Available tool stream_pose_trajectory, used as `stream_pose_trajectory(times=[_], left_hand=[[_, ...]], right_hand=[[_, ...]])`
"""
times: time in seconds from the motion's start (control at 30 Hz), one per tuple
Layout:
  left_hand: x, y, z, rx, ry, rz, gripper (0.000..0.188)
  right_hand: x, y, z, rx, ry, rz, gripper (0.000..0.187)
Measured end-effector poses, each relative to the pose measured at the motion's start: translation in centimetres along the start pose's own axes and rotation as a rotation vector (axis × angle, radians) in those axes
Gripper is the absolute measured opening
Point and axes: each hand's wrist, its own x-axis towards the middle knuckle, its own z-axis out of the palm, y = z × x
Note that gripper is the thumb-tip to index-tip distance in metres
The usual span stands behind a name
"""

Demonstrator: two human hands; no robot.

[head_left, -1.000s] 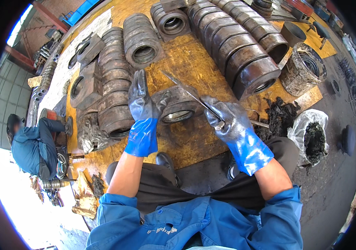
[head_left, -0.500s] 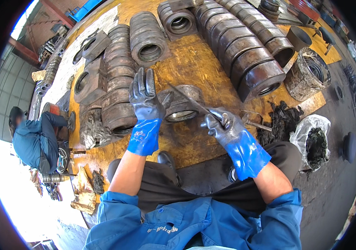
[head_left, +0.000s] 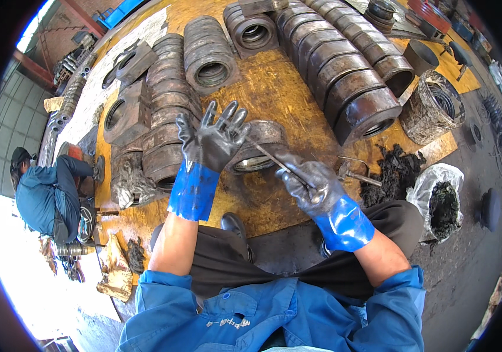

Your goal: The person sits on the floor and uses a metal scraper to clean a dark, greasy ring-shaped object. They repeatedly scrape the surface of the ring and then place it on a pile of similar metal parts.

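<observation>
Metal ring (head_left: pixel 258 146) lies on a grimy yellow board (head_left: pixel 274 94) crowded with rows of rings. Left hand (head_left: pixel 216 139) spreads over it; right hand (head_left: pixel 311 186) grips a thin rod (head_left: pixel 274 159). Dark concrete floor (head_left: pixel 468 246) surrounds.

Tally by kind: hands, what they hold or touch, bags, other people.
Gloved hands: 2 (left hand, right hand)
Metal ring under left hand: 1
Thin rod in right hand: 1
White bag: 1
Other person: 1
Total: 6

Metal ring (head_left: pixel 257 146) on the board (head_left: pixel 286 94), ring rows (head_left: pixel 345 76) behind, bag (head_left: pixel 439 202) right.
</observation>
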Motion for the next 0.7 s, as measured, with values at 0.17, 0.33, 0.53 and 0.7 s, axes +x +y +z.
stream_pose_trajectory(times=[0.17, 0.33, 0.53, 0.7], left_hand=[[-0.4, 0.5, 0.1, -0.225, -0.085, -0.042, 0.097], [-0.9, 1.2, 0.0, 0.079, -0.080, 0.023, 0.097], [-0.6, 1.9, -1.6, 0.674, -0.228, 0.099, 0.106], [-0.7, 1.3, -1.3, 0.886, -0.172, 0.074, 0.113]], right_hand=[[-0.9, 0.9, 1.0, -0.228, -0.146, -0.055, 0.040], [-0.9, 4.3, 0.6, 0.049, 0.035, 0.250, 0.037], [1.5, 1.7, -3.2, -0.753, -0.052, -0.178, 0.051], [1.2, 1.7, -3.3, -1.157, -0.155, -0.433, 0.050]])
